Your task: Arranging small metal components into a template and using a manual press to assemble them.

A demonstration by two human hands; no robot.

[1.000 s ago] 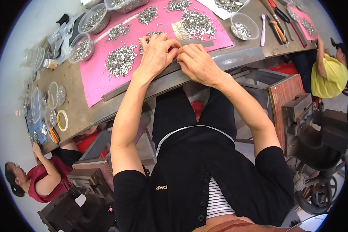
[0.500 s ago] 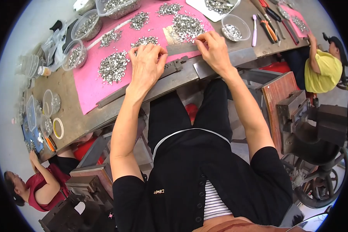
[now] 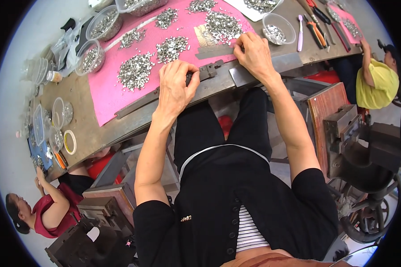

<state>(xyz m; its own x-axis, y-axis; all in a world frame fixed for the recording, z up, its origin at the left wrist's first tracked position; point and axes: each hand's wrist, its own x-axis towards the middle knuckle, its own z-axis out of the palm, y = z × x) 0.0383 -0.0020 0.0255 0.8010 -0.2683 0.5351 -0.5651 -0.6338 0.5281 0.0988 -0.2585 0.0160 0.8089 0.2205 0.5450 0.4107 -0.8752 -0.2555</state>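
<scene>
My left hand [image 3: 177,84] is closed with its fingers curled down over a long dark metal bar fixture [image 3: 208,71] at the table's front edge. Whatever its fingertips grip is hidden. My right hand [image 3: 256,54] pinches thumb and fingers together at the right end of a flat grey metal strip [image 3: 214,52]; any small piece between them is too small to make out. Just beyond my left hand, a pile of small silvery metal pieces [image 3: 171,49] lies on the pink mat [image 3: 103,100]. A larger pile [image 3: 136,71] sits to its left, and another [image 3: 223,26] lies beyond the strip.
Clear plastic tubs of metal pieces stand at the left [image 3: 91,58] and right [image 3: 278,29]. Farther right lie a pink toothbrush [image 3: 300,33] and orange-handled pliers [image 3: 316,35]. A tape roll [image 3: 70,141] is at left. Two other people sit at the table's sides.
My left hand has drawn back from the small pile toward the metal bar, uncovering the pile. My right hand stays near the strip's right end, still pinched. The view has shifted slightly.
</scene>
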